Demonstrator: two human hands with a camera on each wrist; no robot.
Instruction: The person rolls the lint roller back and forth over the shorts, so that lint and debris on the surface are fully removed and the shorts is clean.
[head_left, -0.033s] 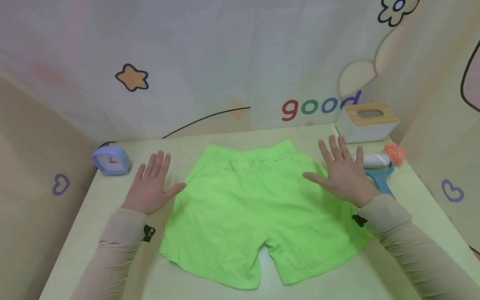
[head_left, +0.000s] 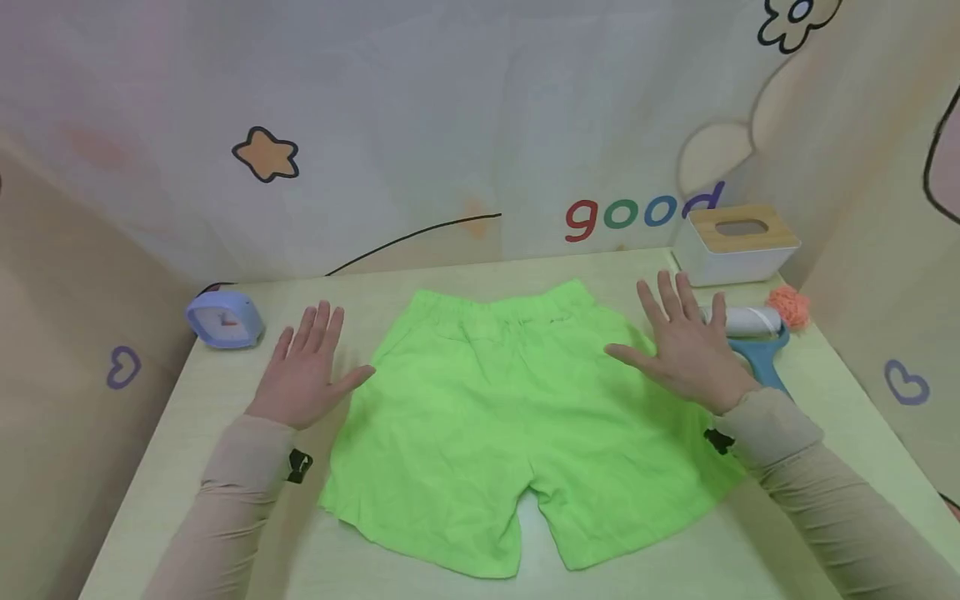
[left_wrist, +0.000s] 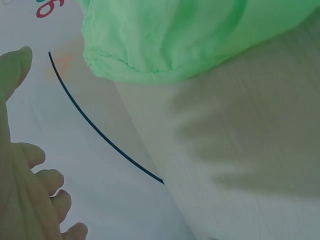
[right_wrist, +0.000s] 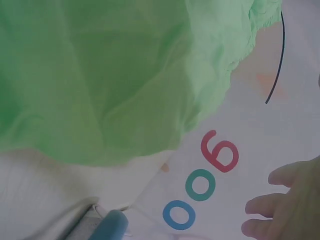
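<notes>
Bright green shorts (head_left: pixel 480 417) lie spread flat on the table, with the elastic waistband at the far side and the legs toward me. My left hand (head_left: pixel 303 367) hovers beside their left edge, its fingers straight and its thumb pointing toward the fabric. Over the right side of the shorts is my right hand (head_left: pixel 686 350), fingers spread and holding nothing. Both wrist views show the fabric apart from the fingers, and the left hand casts a shadow on the table. Partly hidden behind my right hand is a lint roller (head_left: pixel 761 358) with a blue handle and white roll.
A purple clock (head_left: pixel 225 320) stands at the back left of the table (head_left: pixel 187 442). At the back right sits a white tissue box (head_left: pixel 738 258) with a wooden lid, and a fluffy coral ball (head_left: pixel 789 307) lies in front of it. Printed curtains enclose the back and sides.
</notes>
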